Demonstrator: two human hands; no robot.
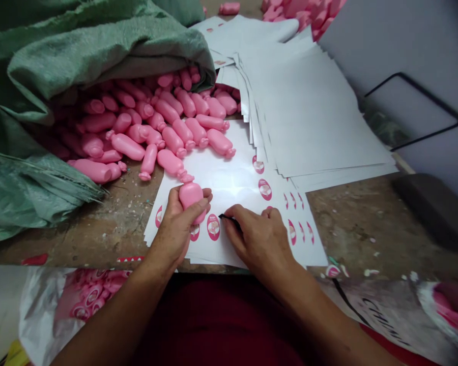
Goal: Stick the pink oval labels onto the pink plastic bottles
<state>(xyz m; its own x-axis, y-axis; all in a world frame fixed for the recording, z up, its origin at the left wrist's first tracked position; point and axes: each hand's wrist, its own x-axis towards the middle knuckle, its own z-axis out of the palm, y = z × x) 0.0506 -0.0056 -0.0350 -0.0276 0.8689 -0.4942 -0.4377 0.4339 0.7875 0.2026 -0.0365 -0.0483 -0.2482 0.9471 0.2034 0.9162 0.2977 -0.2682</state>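
My left hand [175, 218] is wrapped round a pink bottle [191, 195], its thumb across the front and the knobbed end pointing away from me. To the right, my right hand [252, 229] pinches a thin black tool [229, 219], whose tip is beside an oval pink sticker [213, 226] on the white sticker sheet [229, 178]. More oval stickers, such as one further back [264, 189], dot the sheet. Pink bottles [171, 140] lie heaped behind my left hand, spilling from a green sack [80, 56].
A stack of white sheets [313, 107] lies at the back right. Beyond it are more pink pieces [305, 12]. A dark block [435, 208] and a black wire frame [431, 94] stand on the right. Bags with pink items [99, 290] are below the table edge.
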